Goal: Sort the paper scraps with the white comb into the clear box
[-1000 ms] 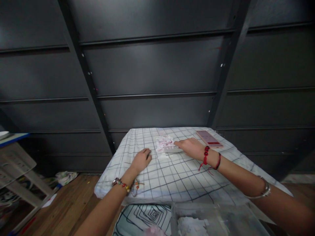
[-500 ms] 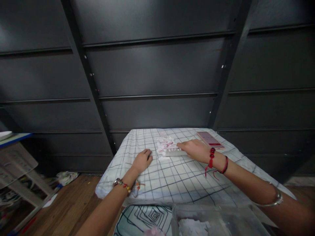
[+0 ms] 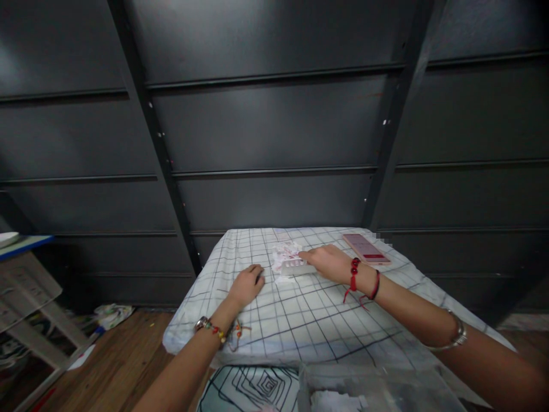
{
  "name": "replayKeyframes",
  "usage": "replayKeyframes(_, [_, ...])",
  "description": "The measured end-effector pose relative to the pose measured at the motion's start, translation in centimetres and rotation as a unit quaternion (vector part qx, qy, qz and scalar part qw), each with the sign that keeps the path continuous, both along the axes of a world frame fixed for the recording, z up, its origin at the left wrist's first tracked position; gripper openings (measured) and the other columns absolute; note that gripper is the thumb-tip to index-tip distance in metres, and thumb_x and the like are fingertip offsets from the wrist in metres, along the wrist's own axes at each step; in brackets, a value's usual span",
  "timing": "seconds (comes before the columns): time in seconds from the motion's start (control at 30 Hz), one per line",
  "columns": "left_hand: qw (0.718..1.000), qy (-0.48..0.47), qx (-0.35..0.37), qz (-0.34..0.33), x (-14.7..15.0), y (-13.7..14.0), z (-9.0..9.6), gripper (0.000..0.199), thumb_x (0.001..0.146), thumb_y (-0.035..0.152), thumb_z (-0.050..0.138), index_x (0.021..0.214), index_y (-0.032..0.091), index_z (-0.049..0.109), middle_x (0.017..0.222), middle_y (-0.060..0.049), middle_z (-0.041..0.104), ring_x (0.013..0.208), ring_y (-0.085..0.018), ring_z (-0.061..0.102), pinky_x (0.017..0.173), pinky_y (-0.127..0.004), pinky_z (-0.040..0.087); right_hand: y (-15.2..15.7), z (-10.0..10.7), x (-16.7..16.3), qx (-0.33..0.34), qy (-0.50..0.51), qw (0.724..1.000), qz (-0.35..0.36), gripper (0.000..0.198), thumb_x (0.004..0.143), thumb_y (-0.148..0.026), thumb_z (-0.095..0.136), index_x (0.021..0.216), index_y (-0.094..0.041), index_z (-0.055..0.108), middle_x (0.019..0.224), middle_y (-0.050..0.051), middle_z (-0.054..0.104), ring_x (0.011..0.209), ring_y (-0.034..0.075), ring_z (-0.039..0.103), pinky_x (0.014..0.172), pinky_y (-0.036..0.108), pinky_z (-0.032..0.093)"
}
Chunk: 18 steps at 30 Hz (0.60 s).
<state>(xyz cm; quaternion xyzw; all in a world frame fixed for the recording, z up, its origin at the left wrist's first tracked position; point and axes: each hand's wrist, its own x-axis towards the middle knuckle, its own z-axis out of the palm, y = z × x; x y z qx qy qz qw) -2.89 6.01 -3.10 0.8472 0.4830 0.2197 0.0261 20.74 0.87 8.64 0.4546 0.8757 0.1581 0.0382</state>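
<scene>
My right hand (image 3: 328,262) is closed on the right end of a small whitish box (image 3: 297,269) with a row of small pale pieces or slots along its top. What exactly it is cannot be made out. Right behind the box lies a small pile of white and red crumpled wrappers or paper (image 3: 283,250). To the left, my left hand (image 3: 246,285) rests on the checked cloth (image 3: 295,320), fingers loosely stretched and apart from the box. A dark spot shows by its thumb; whether it is shadow or an object is unclear.
A pink-edged phone (image 3: 366,249) lies beyond my right hand. At the near edge stands a clear plastic bin (image 3: 386,380) with white papers inside, beside a patterned teal cloth (image 3: 253,386). A small desk (image 3: 30,280) is on the left. Dark panels (image 3: 270,131) rise behind the table.
My right hand and the whitish box have shifted slightly left. The left hand stays in about the same place. The view has tilted up a little.
</scene>
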Motion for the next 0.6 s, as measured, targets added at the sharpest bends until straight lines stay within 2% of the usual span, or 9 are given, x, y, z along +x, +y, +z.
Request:
replayKeyframes(0.27, [1.0,0.005,0.004,0.001,-0.1,0.1,-0.2,0.028,0.083,0.019,0.041,0.107,0.013,0.055,0.114,-0.01,0.055,0.104,-0.021,0.051,0.091,-0.032,0.039,1.1,0.7,-0.5,0.007,-0.013,0.999,-0.031,0.03,0.077,-0.008,0.044,0.105,-0.015,0.052,0.087,0.013,0.066,0.081,0.02,0.061,0.064,0.026,0.04])
replayKeyframes(0.43, [1.0,0.007,-0.006,0.008,0.1,0.0,0.1,0.028,0.082,0.017,0.041,0.106,0.014,0.055,0.113,-0.009,0.056,0.102,-0.02,0.053,0.09,-0.032,0.04,0.3,0.7,-0.2,0.019,-0.001,1.0,-0.017,0.031,0.076,-0.007,0.041,0.103,-0.016,0.053,0.088,0.01,0.066,0.077,0.021,0.062,0.059,0.027,0.039])
replayKeyframes(0.6, [1.0,0.002,-0.006,0.011,0.1,0.0,0.1,0.028,0.082,0.017,0.04,0.106,0.015,0.055,0.112,-0.008,0.056,0.101,-0.02,0.053,0.089,-0.031,0.04,-0.4,0.4,-0.1,0.0,-0.017,1.0,0.003,0.034,0.076,-0.004,0.038,0.105,-0.016,0.052,0.09,0.01,0.066,0.077,0.02,0.062,0.058,0.026,0.038])
